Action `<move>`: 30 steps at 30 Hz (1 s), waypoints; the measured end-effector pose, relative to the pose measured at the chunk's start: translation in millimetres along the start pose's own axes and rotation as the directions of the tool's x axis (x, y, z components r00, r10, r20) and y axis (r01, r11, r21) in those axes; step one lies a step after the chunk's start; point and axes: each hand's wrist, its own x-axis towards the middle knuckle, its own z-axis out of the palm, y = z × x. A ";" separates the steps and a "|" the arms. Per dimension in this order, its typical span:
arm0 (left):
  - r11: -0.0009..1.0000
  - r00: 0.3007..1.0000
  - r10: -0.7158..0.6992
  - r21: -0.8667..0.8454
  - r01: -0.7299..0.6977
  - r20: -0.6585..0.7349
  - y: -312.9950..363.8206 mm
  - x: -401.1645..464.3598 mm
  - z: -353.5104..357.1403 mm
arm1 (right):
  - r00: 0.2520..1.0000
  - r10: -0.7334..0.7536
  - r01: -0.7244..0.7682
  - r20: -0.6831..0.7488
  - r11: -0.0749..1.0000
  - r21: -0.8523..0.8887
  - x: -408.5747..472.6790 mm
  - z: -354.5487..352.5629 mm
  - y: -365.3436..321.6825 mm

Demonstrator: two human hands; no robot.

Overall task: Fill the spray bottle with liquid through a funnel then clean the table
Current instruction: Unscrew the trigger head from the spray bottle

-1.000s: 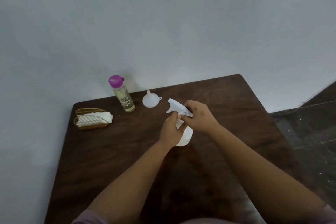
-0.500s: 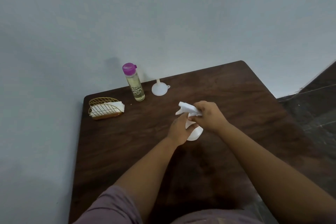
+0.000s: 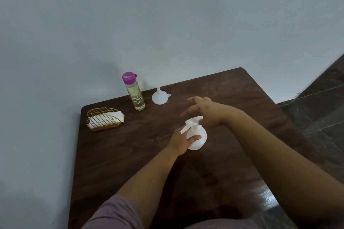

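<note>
A small white spray bottle (image 3: 198, 138) stands on the dark wooden table (image 3: 126, 158) near its middle. My left hand (image 3: 179, 142) wraps around the bottle's round body. Its white trigger head (image 3: 191, 122) sits on top, nozzle pointing left. My right hand (image 3: 205, 112) hovers just right of the head, blurred, fingers spread and pointing left; its palm edge touches the head. A white funnel (image 3: 159, 97) lies upside down at the back of the table. Left of it stands a clear bottle of yellowish liquid (image 3: 135, 95) with a purple cap.
A gold wire basket (image 3: 104, 120) holding white napkins sits at the table's back left corner, near the pale wall. The table's right edge drops to a dark tiled floor (image 3: 320, 109).
My right hand has let go of the trigger head and opened its fingers. The bottle now stands upright under my left hand. The camera has shifted, so everything sits lower in view.
</note>
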 end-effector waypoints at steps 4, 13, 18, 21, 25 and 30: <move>0.999 1.000 -0.007 0.033 0.007 -0.006 -4.1 1.5 -0.7 | 0.905 0.356 -0.326 -0.232 0.932 0.158 -6.1 4.2 -26.8; 0.984 1.000 0.021 0.176 -0.021 0.000 1.4 3.9 -9.8 | 0.997 0.072 -0.069 0.031 0.992 -0.105 -9.0 2.9 -22.2; 0.983 1.000 0.012 0.181 -0.013 0.005 1.3 7.9 -13.1 | 0.963 -0.122 0.113 -0.242 0.992 -0.049 -13.6 5.2 -13.4; 0.981 1.000 0.021 0.191 -0.020 -0.005 2.0 7.3 -13.2 | 0.793 0.024 0.018 -0.608 0.998 0.063 -13.8 12.8 -8.0; 0.978 1.000 0.021 0.207 -0.022 0.008 2.7 8.4 -12.0 | 0.883 0.363 -0.340 -0.298 0.932 0.127 -13.7 11.9 -12.4; 0.976 1.000 0.004 0.219 -0.002 -0.005 2.4 8.4 -11.8 | 0.987 0.075 -0.104 -0.143 0.973 -0.205 -16.6 13.6 -15.3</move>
